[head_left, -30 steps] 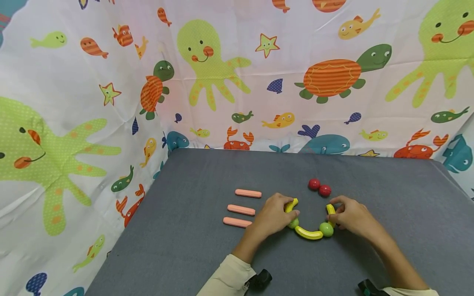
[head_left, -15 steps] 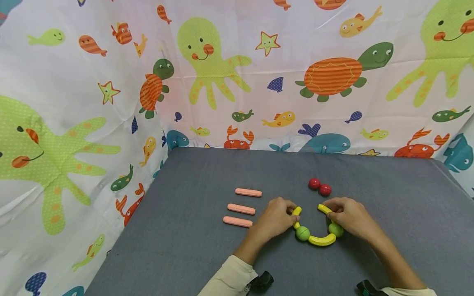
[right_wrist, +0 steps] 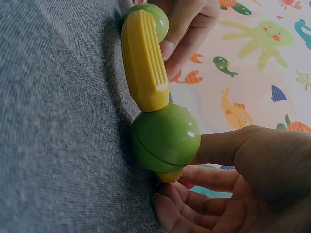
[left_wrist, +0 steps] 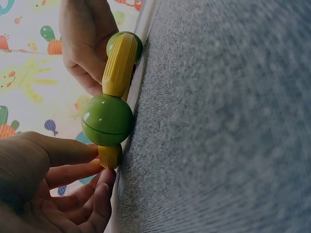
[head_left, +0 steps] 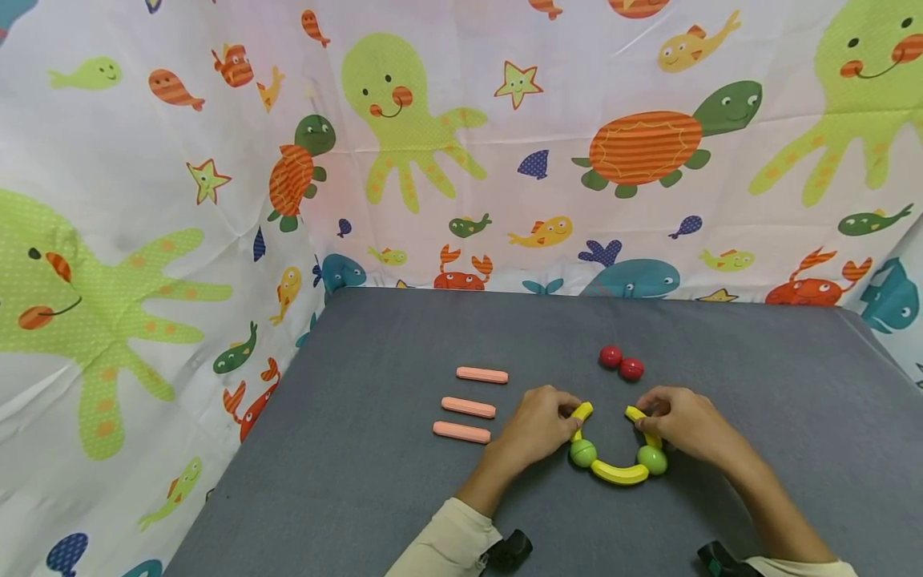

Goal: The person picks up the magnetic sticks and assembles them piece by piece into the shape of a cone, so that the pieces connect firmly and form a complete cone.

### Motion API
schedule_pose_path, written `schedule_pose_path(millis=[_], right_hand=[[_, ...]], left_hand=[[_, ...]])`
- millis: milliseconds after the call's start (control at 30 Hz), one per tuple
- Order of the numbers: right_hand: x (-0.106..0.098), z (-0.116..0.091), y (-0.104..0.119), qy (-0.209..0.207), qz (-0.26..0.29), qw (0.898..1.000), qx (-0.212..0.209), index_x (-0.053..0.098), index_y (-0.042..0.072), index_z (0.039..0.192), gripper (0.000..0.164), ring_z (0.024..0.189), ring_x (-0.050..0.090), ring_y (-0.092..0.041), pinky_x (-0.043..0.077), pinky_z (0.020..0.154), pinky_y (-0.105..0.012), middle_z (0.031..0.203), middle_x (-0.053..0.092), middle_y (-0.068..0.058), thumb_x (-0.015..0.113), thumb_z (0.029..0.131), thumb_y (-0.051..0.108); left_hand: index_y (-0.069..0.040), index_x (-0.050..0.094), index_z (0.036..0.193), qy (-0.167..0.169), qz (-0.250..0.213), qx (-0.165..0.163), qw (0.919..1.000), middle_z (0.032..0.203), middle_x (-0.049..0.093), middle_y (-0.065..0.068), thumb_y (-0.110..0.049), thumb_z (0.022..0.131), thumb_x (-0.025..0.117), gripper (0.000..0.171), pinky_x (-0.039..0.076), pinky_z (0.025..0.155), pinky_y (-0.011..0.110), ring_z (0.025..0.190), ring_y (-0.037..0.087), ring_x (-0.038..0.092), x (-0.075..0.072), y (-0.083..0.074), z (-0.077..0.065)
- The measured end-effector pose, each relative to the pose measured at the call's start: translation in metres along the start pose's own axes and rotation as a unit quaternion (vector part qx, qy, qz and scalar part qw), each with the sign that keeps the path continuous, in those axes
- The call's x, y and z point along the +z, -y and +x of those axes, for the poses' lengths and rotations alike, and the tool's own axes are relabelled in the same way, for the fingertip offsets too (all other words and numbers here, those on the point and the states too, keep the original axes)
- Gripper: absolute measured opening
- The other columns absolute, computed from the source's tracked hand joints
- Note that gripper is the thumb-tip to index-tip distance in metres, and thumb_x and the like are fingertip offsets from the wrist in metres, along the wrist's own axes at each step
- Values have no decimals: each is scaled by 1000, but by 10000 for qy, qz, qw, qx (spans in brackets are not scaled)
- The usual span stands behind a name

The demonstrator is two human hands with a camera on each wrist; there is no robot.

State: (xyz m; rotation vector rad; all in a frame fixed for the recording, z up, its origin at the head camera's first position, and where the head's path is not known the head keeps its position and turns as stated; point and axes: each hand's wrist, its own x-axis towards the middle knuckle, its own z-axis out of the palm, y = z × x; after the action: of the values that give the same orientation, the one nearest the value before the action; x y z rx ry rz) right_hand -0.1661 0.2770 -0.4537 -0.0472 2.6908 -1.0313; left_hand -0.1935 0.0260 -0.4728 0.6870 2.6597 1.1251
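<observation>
A U-shaped chain lies on the grey cloth between both hands in the head view. At its bottom is a yellow curved piece [head_left: 620, 474], with a green ball [head_left: 582, 453] at its left end and another green ball [head_left: 652, 460] at its right. My left hand [head_left: 539, 421] pinches the left yellow piece [head_left: 582, 412] near its upper part. The right yellow piece [head_left: 635, 413] is held between thumb and fingers of my right hand [head_left: 687, 421], which partly covers it. Each wrist view shows a grooved yellow piece [right_wrist: 145, 63] meeting a glossy green ball [left_wrist: 107, 120].
Three pink sticks [head_left: 469, 407] lie in a loose column left of my left hand. Two red balls [head_left: 610, 357] sit beyond the chain, touching or nearly so. A cloth printed with sea animals [head_left: 534, 256] hangs behind the grey-covered table [head_left: 375, 361].
The chain has shifted to the right and slightly nearer. Its side pieces have changed tilt, the right one's top now leaning inward. Both hands have kept their hold; sticks and red balls stay put.
</observation>
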Motion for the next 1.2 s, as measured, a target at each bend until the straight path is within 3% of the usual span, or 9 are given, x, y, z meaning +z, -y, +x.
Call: schedule_pose_path(millis=[333,767,933,1200], right_hand=[[0,0,-1,-85,-98,9999,-109,72,1,116,28,73,60,-19,50,60,-34,88,68,-4,75,97,21],[1,1,-5,-42,105,9999,-115,73,2,115,27,72,61,-19,51,60,-34,86,66,-4,76,96,22],[0,1,-5,-28,136,9999,-90,73,2,116,30,71,60,-20,51,60,-34,85,65,-4,76,95,22],[-1,1,-6,9,216,9998,-4,72,1,118,32,73,61,-20,54,63,-35,87,66,-4,76,96,23]], left_hand=[[-10,80,121,-16,-32,-211,9998,107,72,-4,-18,98,78,25,52,82,20,97,4,62,2,-2,0],[-10,78,126,-191,-107,321,9992,106,69,-2,-19,101,73,27,51,78,16,89,-1,60,-5,-6,3],[-9,77,128,-325,-292,590,9973,111,70,1,-17,102,73,27,54,81,16,95,2,67,-12,-8,14],[-11,75,130,-478,-705,859,9927,121,72,3,-18,103,73,28,55,85,18,103,7,68,-20,-6,49]])
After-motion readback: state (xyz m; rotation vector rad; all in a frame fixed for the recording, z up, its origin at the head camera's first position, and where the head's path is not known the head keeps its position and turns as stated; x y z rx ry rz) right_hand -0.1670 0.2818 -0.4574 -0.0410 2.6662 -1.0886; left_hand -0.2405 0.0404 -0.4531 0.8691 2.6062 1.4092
